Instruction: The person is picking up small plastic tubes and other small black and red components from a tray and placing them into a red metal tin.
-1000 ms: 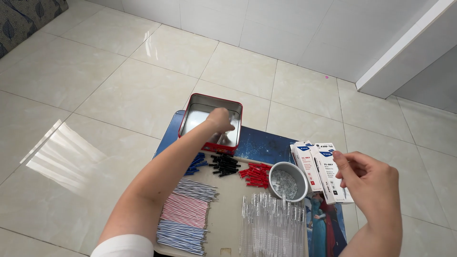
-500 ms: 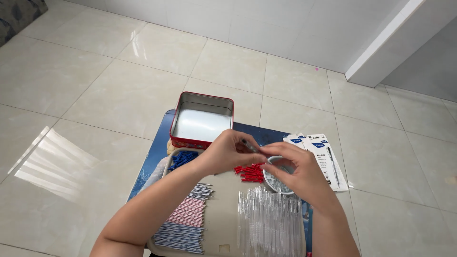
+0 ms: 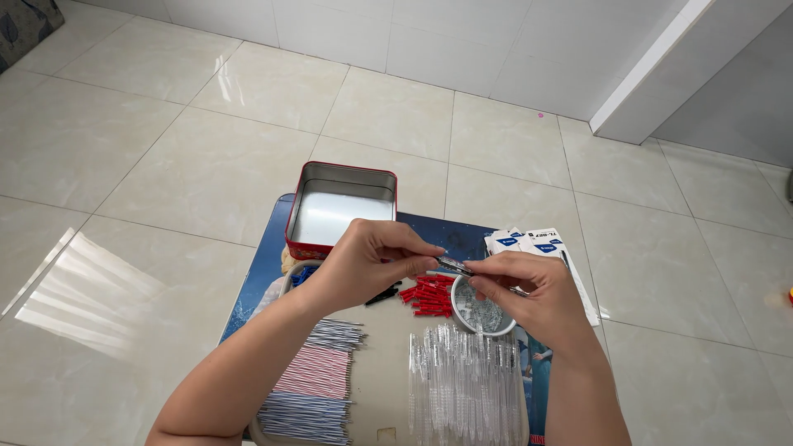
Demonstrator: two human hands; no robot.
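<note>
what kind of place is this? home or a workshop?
Likely a home room used for piecework, not a workshop: glossy tiled floor, a small low table loaded with clear pen barrels and red caps, and plain white wall. No benches or machines in view.

Red tin (image 3: pixel 341 211) is painted metal with a bright, reflective bare interior; just in front of it clear glossy plastic pen barrels (image 3: pixel 464 381), red matt-looking plastic caps (image 3: pixel 427 296), a clear plastic cup (image 3: pixel 482 310); beside it white glossy paper boxes (image 3: pixel 537 245); around it glossy glazed floor tiles (image 3: pixel 165 149).
</note>
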